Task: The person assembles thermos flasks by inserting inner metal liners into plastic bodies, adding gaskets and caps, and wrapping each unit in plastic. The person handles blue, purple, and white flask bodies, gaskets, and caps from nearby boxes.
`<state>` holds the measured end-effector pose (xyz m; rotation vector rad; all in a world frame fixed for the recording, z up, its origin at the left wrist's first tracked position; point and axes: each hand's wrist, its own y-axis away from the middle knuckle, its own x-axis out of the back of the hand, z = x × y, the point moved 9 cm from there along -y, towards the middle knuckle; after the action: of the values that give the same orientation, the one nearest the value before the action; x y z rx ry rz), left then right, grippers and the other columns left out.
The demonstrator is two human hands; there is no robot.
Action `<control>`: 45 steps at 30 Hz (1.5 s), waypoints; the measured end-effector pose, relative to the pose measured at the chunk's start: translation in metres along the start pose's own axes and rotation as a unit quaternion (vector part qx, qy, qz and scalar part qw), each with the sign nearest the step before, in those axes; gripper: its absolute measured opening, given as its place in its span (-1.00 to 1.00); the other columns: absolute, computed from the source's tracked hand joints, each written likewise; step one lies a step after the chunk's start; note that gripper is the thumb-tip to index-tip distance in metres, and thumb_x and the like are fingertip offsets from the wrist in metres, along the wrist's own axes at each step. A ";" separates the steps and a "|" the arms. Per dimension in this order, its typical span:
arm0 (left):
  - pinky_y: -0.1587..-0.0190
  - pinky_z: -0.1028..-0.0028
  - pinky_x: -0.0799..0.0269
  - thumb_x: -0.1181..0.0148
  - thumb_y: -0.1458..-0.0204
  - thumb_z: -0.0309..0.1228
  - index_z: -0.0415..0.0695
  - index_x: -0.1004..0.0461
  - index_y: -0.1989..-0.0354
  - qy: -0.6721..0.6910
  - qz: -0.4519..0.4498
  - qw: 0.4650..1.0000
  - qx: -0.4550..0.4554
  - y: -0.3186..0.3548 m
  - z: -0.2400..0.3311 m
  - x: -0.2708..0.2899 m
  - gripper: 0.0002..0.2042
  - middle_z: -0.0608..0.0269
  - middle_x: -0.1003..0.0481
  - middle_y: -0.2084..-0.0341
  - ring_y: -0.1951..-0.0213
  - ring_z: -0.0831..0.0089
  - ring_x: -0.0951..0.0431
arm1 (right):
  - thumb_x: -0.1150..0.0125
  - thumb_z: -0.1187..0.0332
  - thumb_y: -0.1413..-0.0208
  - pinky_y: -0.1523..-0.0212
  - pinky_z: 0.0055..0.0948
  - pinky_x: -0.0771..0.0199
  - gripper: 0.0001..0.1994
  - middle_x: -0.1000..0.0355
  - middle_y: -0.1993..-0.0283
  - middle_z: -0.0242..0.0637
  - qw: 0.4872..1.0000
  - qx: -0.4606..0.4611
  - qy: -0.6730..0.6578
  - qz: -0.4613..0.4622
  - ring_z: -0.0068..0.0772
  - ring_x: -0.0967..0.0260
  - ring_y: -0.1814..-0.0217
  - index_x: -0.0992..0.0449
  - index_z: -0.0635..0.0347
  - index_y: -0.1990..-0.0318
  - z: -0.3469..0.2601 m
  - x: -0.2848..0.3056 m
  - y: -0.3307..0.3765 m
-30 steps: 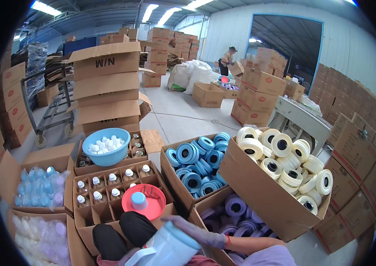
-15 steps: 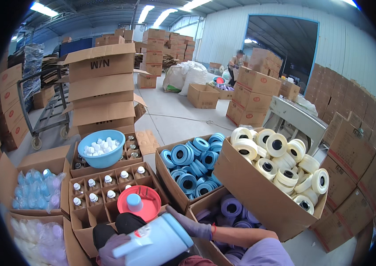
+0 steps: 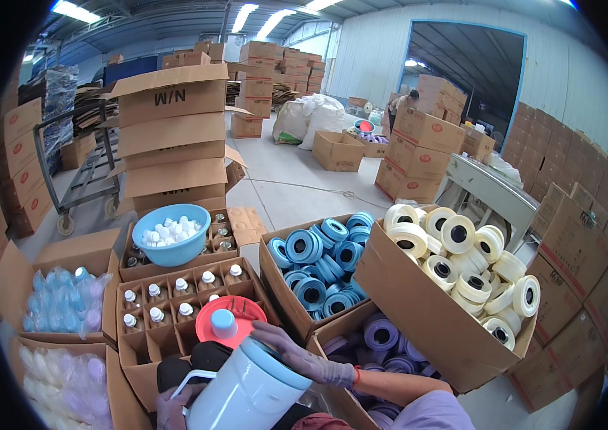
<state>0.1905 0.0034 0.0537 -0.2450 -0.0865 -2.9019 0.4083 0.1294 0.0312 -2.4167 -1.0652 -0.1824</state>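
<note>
A glossy pale-blue jug [image 3: 250, 390] with a light-blue collar [image 3: 279, 362] and a pale handle [image 3: 196, 375] leans in front of me, its top tilted up and to the right. My left hand [image 3: 173, 408], gloved, is closed at the handle side, partly hidden by the jug. My gloved right hand [image 3: 302, 358] lies over the collar, fingers stretched along its upper edge. Just beyond, a red basin [image 3: 252, 309] holds a light-blue cup-shaped piece [image 3: 224, 324] and a few thin dark pieces. It rests on a divided carton [image 3: 147, 369] of white-capped bottles [image 3: 157, 315].
A blue basin [image 3: 175, 252] of white caps stands on another carton behind. Cartons of blue rings [image 3: 311, 294], purple rings [image 3: 380, 334] and cream rings [image 3: 458, 233] stand to the right. Bagged parts [image 3: 64, 301] fill cartons at left. Another person [image 3: 398, 107] is far off, near stacked boxes.
The jug has turned from lying aslant to more upright, its top swinging up. My right hand has moved from beside the collar onto its top. The distant person has bent lower.
</note>
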 end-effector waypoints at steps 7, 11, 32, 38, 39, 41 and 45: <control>0.03 0.33 -0.52 -0.23 0.07 -0.53 -0.31 -0.62 0.26 -0.137 0.088 0.924 -0.346 0.009 0.034 0.000 -0.81 0.11 -0.64 0.33 0.20 0.31 -0.63 | 0.13 0.04 -0.37 -0.49 -0.28 0.09 -0.37 0.06 -0.49 -0.24 0.911 -0.271 -0.299 0.087 -0.26 0.15 -0.55 0.05 0.03 -0.50 0.025 -0.014 -0.007; 0.15 0.38 -0.53 -0.25 -0.03 -0.44 -0.30 -0.62 0.32 0.067 0.133 0.983 -0.109 0.002 -0.015 0.017 -0.84 0.20 -0.63 0.38 0.33 0.45 -0.60 | 0.18 -0.18 -0.33 -0.49 -0.24 0.09 -0.26 0.11 -0.51 -0.11 0.996 -0.068 0.051 0.013 -0.15 0.20 -0.58 0.06 0.04 -0.50 0.016 -0.007 -0.022; 0.12 0.53 -0.52 -0.15 -0.13 -0.50 -0.27 -0.65 0.15 0.122 0.018 0.990 0.065 -0.002 -0.031 0.009 -0.80 0.21 -0.66 0.26 0.24 0.55 -0.62 | 0.09 -0.19 -0.32 -0.44 -0.32 -0.04 -0.26 -0.06 -0.48 -0.22 0.972 -0.083 -0.214 0.041 -0.38 -0.08 -0.46 -0.06 0.11 -0.46 -0.034 -0.005 -0.024; -0.10 0.35 -0.46 -0.17 0.15 -0.61 -0.29 -0.62 0.23 -0.083 0.074 0.976 -0.189 0.008 0.017 0.005 -0.74 0.10 -0.65 0.24 0.11 0.24 -0.64 | -0.05 -0.05 -0.24 -0.28 -0.33 -0.32 -0.37 -0.21 -0.34 -0.11 0.901 -0.235 -0.363 0.022 -0.31 -0.28 -0.30 -0.23 0.17 -0.32 0.037 -0.025 -0.009; -0.12 0.34 -0.45 -0.15 0.17 -0.63 -0.30 -0.61 0.24 -0.133 0.067 0.957 -0.247 0.012 0.033 0.003 -0.73 0.09 -0.64 0.24 0.10 0.21 -0.64 | -0.06 -0.04 -0.25 -0.24 -0.34 -0.37 -0.39 -0.24 -0.31 -0.12 0.865 -0.260 -0.428 0.034 -0.33 -0.31 -0.27 -0.25 0.17 -0.31 0.042 -0.030 -0.007; -0.12 0.31 -0.45 -0.10 0.18 -0.66 -0.29 -0.60 0.25 -0.200 0.063 0.931 -0.298 0.017 0.040 0.004 -0.73 0.05 -0.63 0.23 0.09 0.18 -0.63 | -0.04 -0.11 -0.25 -0.24 -0.36 -0.37 -0.33 -0.25 -0.29 -0.13 0.863 -0.282 -0.418 0.046 -0.33 -0.33 -0.25 -0.21 0.17 -0.34 0.045 -0.038 -0.009; -0.03 0.37 -0.51 -0.17 0.09 -0.64 -0.28 -0.62 0.25 0.001 0.071 0.987 -0.142 0.005 -0.004 0.040 -0.79 0.08 -0.64 0.24 0.12 0.29 -0.64 | 0.00 -0.31 -0.19 -0.38 -0.21 -0.18 -0.13 -0.11 -0.41 -0.05 0.910 -0.287 -0.294 0.048 -0.14 -0.15 -0.43 -0.09 0.20 -0.43 0.019 -0.045 -0.028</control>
<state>0.1529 -0.0104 0.0571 -0.2842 0.3347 -2.7636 0.3563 0.1250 0.0116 -3.1677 -1.2651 0.3430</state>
